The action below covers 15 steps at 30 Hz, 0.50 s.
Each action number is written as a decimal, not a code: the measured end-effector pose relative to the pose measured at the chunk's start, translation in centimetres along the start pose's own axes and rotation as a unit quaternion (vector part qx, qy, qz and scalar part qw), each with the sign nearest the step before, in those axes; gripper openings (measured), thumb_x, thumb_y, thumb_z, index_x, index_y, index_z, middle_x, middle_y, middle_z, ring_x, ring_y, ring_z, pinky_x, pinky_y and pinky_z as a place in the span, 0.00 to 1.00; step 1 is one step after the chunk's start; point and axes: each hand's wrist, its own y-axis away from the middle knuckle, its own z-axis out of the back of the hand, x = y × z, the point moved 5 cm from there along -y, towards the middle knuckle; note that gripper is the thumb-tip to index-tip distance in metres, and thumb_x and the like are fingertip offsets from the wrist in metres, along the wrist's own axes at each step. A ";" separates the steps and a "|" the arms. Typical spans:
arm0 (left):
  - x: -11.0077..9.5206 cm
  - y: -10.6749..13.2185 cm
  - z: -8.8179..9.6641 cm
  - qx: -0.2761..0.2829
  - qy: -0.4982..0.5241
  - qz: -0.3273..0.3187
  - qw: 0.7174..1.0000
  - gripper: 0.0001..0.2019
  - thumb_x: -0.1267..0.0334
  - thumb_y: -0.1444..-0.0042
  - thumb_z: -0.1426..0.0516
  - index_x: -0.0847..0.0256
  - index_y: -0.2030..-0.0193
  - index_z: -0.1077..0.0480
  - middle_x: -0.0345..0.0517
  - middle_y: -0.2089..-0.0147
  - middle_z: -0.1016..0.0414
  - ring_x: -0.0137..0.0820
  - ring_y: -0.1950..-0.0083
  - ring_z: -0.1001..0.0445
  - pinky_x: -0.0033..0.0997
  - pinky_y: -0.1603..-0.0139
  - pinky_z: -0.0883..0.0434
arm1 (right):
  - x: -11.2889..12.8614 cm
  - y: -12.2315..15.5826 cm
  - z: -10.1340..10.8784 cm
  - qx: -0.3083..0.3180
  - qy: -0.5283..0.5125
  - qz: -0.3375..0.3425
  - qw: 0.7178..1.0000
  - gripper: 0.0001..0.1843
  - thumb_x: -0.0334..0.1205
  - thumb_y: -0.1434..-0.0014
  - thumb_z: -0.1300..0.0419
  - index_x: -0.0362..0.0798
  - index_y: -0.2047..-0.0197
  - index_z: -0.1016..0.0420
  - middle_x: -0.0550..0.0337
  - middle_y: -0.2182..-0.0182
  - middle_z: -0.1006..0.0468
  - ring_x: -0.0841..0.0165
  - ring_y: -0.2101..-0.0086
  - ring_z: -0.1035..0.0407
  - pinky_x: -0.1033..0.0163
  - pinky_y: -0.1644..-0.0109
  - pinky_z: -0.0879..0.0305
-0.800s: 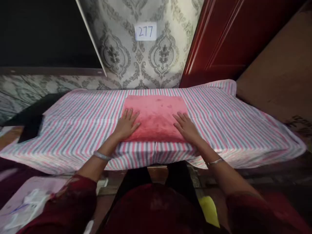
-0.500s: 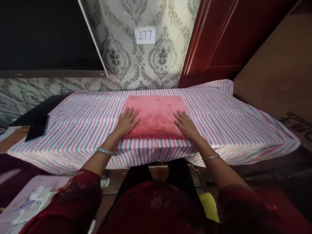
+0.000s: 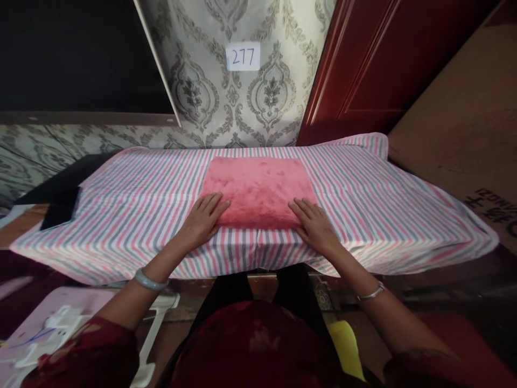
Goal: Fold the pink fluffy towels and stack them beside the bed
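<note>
A pink, plush-looking cloth [image 3: 260, 183], folded into a rough rectangle, lies flat on the striped tablecloth [image 3: 363, 205]. My left hand [image 3: 204, 218] rests on its near left corner, palm down with fingers stretched out. On the near right corner lies my right hand [image 3: 315, 221], also flat with its fingers extended. Neither hand grips the cloth. The parts of the cloth under my palms and fingers are hidden.
A dark flat device [image 3: 61, 209] lies at the table's left end. Behind are a large dark screen [image 3: 81, 59] and a paper marked 277 [image 3: 243, 56]. To the right stands a cardboard box [image 3: 464, 118]. A pink stool-like surface [image 3: 76, 296] holds white power strips at lower left.
Both hands have slid back toward me, from the cloth's sides to its near corners. The near corners of the cloth look spread slightly wider.
</note>
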 end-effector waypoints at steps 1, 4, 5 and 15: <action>0.1 0.1 0.2 -0.008 -0.001 -0.002 1.000 0.31 0.69 0.42 0.45 0.64 0.30 0.40 0.65 0.28 0.43 0.52 0.27 0.45 0.54 0.29 0.46 | -0.2 0.0 -0.1 -0.012 -0.001 0.004 1.000 0.35 0.34 0.37 0.46 0.49 0.27 0.47 0.47 0.31 0.41 0.50 0.32 0.49 0.39 0.32 0.49; 0.2 0.3 0.9 -0.031 0.002 0.008 0.999 0.31 0.71 0.43 0.46 0.62 0.31 0.39 0.64 0.33 0.38 0.52 0.30 0.41 0.54 0.32 0.40 | -0.6 0.3 0.0 -0.058 -0.006 0.011 0.998 0.38 0.29 0.41 0.46 0.48 0.28 0.46 0.44 0.33 0.39 0.51 0.34 0.46 0.42 0.33 0.44; 0.2 0.4 1.0 -0.037 0.002 0.013 0.999 0.31 0.72 0.43 0.46 0.62 0.31 0.39 0.64 0.34 0.37 0.52 0.31 0.40 0.54 0.33 0.39 | -0.8 0.5 0.1 -0.071 -0.008 0.008 0.997 0.39 0.28 0.43 0.46 0.48 0.28 0.46 0.44 0.35 0.38 0.51 0.35 0.45 0.42 0.34 0.42; 1.8 0.3 2.2 -0.109 -0.033 0.040 0.993 0.21 0.71 0.45 0.47 0.65 0.43 0.31 0.64 0.44 0.27 0.51 0.40 0.30 0.51 0.42 0.33 | -1.4 -1.1 3.0 -0.137 0.017 -0.014 0.990 0.28 0.26 0.45 0.48 0.45 0.40 0.31 0.45 0.51 0.23 0.52 0.51 0.30 0.39 0.39 0.38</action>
